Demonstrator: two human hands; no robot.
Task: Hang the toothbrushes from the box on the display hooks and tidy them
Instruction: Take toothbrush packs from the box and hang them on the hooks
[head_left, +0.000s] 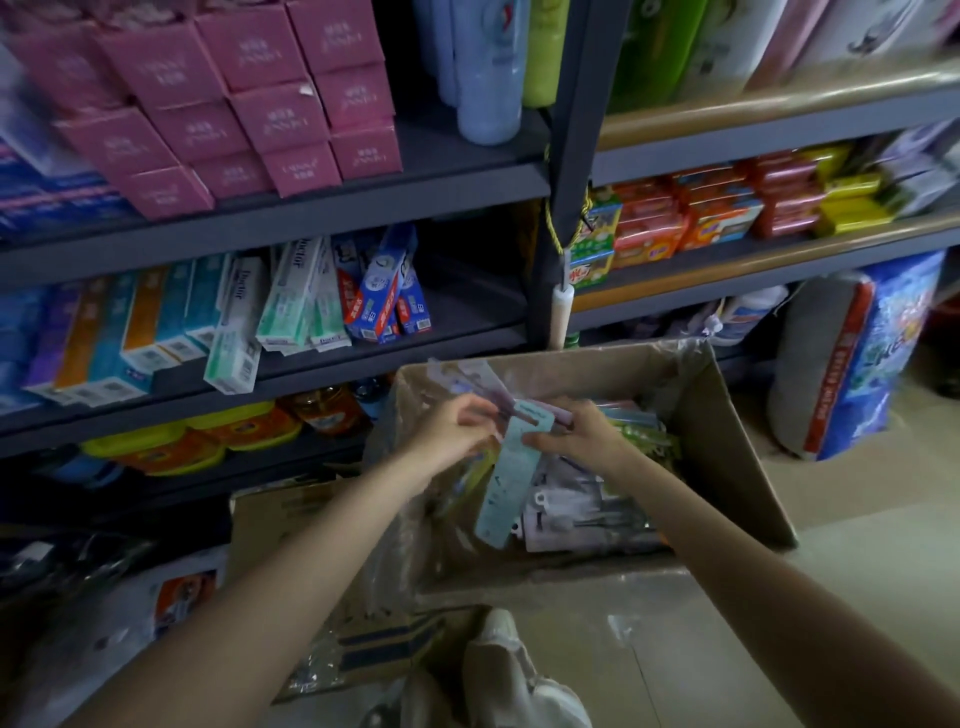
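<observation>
Pinching flat card-backed toothbrush packs (511, 470), both grips, left hand (451, 426) and right hand (582, 434), over cardboard box (727, 447).

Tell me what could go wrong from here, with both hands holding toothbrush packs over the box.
The left hand and right hand pinch several toothbrush packs together above the cardboard box; one may slip back into the pile. The loose plastic liner could snag a pack as it lifts. No display hooks are in view, so the carry may be awkward.
</observation>
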